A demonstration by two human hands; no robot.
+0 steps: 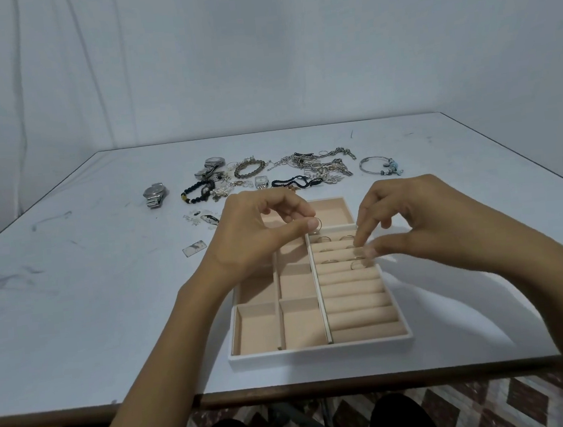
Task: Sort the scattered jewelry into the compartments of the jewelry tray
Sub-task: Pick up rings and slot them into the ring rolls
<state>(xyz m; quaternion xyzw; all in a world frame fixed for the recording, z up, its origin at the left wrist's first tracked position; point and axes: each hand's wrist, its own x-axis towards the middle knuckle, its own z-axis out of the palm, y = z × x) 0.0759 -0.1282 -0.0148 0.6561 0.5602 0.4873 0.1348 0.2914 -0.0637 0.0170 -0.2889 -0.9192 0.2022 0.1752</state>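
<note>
A white jewelry tray (320, 350) with a peach lining lies in front of me, square compartments on its left and ring rolls on its right. Several rings (330, 261) stand in the far ring rolls. My left hand (258, 236) hovers over the tray's far left part and pinches a thin ring (318, 225) between thumb and forefinger. My right hand (421, 220) is over the ring rolls, thumb and forefinger pressed together at a ring (360, 257) in a slot. Scattered jewelry (317, 167) lies beyond the tray.
Beyond the tray lie two watches (154, 194), a black bead bracelet (199, 191), a brown bead bracelet (249, 169), a silver bangle (380, 165) and small pieces (201, 219) at left. A small card (194, 248) lies left of the tray. The table edge runs near me.
</note>
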